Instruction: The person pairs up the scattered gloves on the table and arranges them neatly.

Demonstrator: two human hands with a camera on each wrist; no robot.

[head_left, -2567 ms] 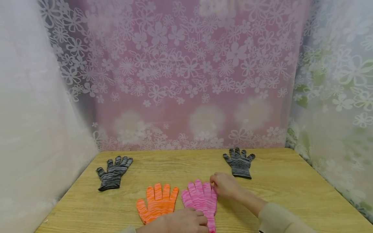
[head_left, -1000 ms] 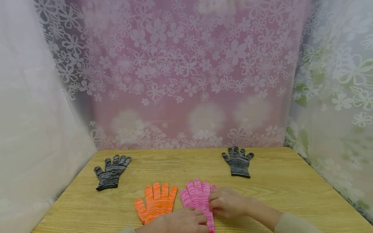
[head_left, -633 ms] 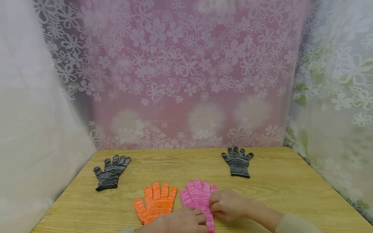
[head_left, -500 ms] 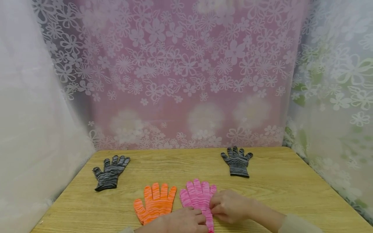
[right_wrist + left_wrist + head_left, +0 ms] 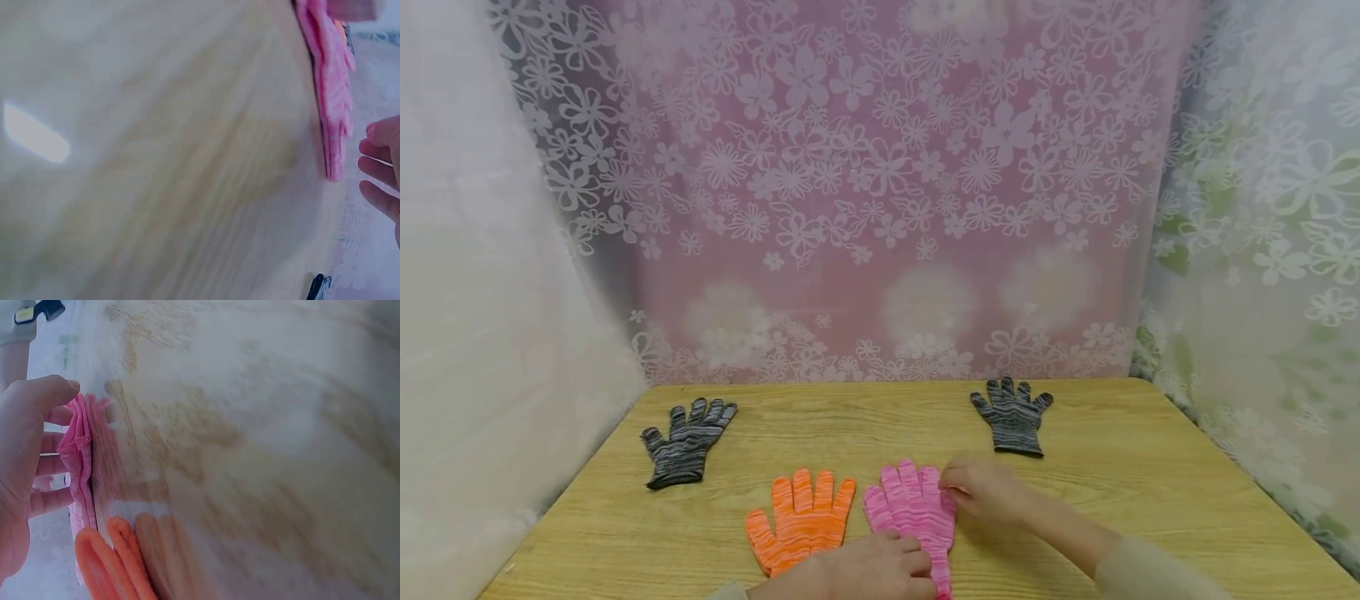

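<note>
A pink knit glove point(image 5: 917, 508) lies flat with its fingers pointing away, in the head view. Across its lower part rests my left hand point(image 5: 865, 568); in the left wrist view, extended fingers point(image 5: 55, 464) touch the glove's top and the thumb is by the cuff. My right hand point(image 5: 988, 493) hovers at the glove's outer right finger, overlapping it in the head view. The right wrist view shows loosely bent fingers point(image 5: 378, 169) apart from the glove, holding nothing. An orange knit glove point(image 5: 807, 525) lies left of the pink one, its cuff hidden behind my left hand.
On the wooden table point(image 5: 850, 417), a dark grey knit glove point(image 5: 683, 450) lies at the back left. Another grey glove point(image 5: 1018, 425) is at the back right. A flowered pink curtain point(image 5: 880, 208) hangs behind the table, with pale curtains on both sides.
My right hand went down along the pink glove's right edge, then lifted back up to its outer finger. The left hand stays in place, and the gloves lie as before.
</note>
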